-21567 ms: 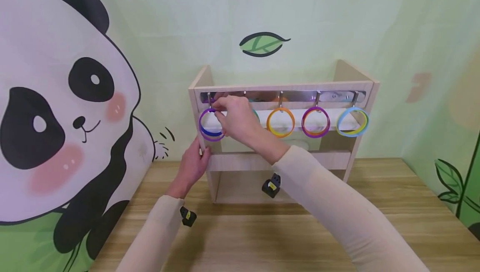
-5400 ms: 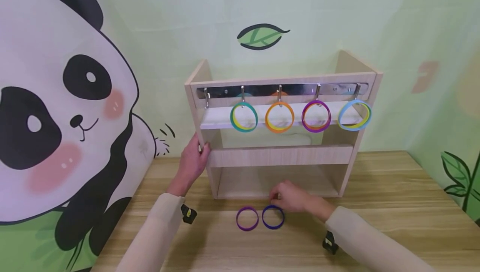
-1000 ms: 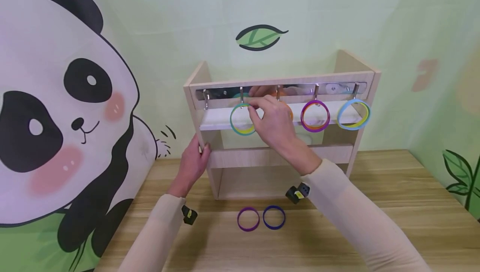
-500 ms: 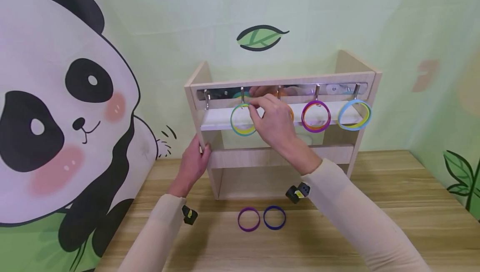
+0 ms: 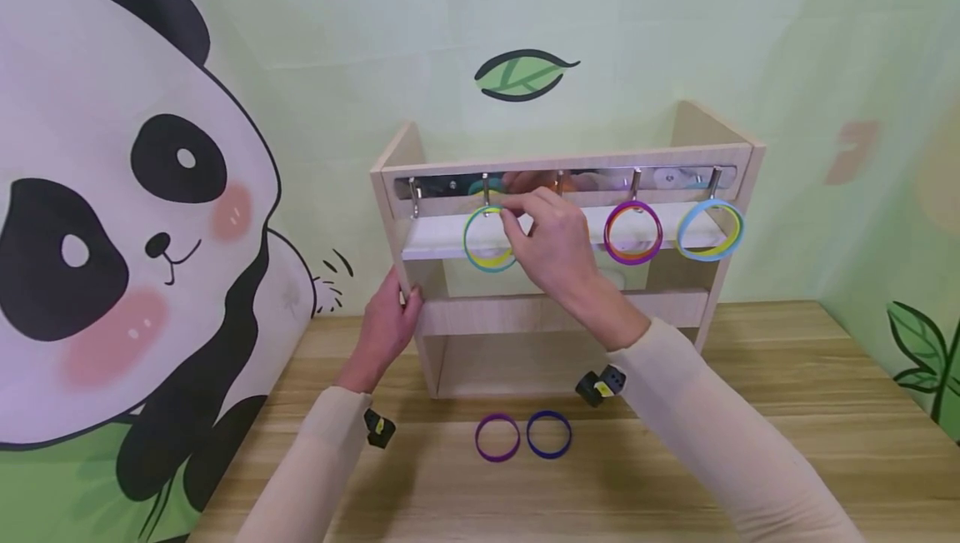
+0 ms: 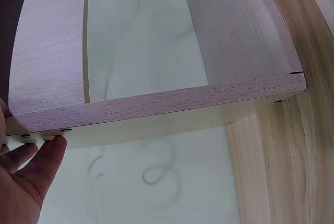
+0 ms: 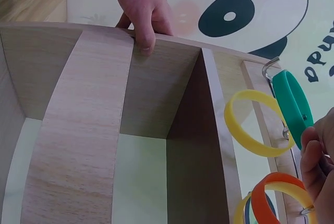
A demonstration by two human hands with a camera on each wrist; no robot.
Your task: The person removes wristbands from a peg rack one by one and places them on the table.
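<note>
My right hand (image 5: 558,247) is at the second hook of a wooden rack (image 5: 558,308), pinching a teal wristband (image 7: 292,106) between thumb and fingers. In the right wrist view the teal band is turned outward, while a yellow wristband (image 7: 231,125) hangs beside it around the hook. My left hand (image 5: 382,322) grips the edge of the rack's left side panel (image 6: 156,104), thumb on the front and fingers behind. On the table before the rack, a purple wristband (image 5: 477,439) and a dark blue wristband (image 5: 549,455) lie side by side.
The leftmost hook (image 5: 413,197) is bare. Right of my right hand hang an orange wristband (image 7: 261,208) with a yellow one, a purple pair (image 5: 632,260) with orange inside, and a light blue band (image 5: 705,255) with yellow. A panda-printed backdrop (image 5: 337,68) stands behind.
The purple and dark blue bands, earlier on the leftmost hook, now lie on the table. My right hand rose from beside them to the teal band; the left hand keeps its grip.
</note>
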